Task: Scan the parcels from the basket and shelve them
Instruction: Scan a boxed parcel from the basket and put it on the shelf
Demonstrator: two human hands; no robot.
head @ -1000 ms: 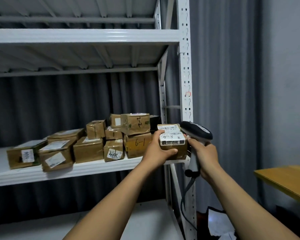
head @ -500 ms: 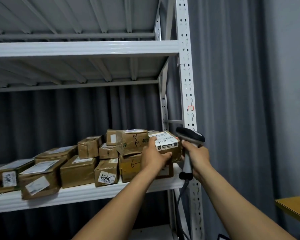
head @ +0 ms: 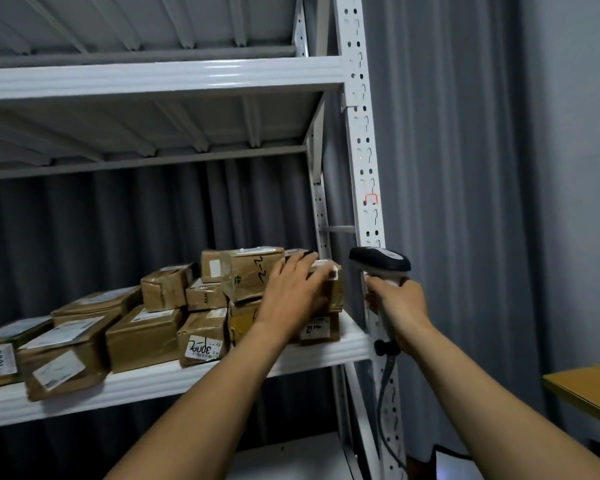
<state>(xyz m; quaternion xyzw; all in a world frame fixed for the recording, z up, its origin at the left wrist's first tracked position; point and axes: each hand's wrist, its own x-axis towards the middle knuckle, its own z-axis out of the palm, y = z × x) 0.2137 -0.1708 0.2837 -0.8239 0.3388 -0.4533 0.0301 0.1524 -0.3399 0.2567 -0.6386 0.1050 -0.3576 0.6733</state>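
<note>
Parcel, held before the scanner half a second earlier, had come to rest on the stacked boxes at the right end of the shelf; the left grip lay over its top, fingers stretched out, pushing rather than clasping. The right grip stayed wrapped round the scanner's handle; scanning looked done, shelving nearly so.
</note>
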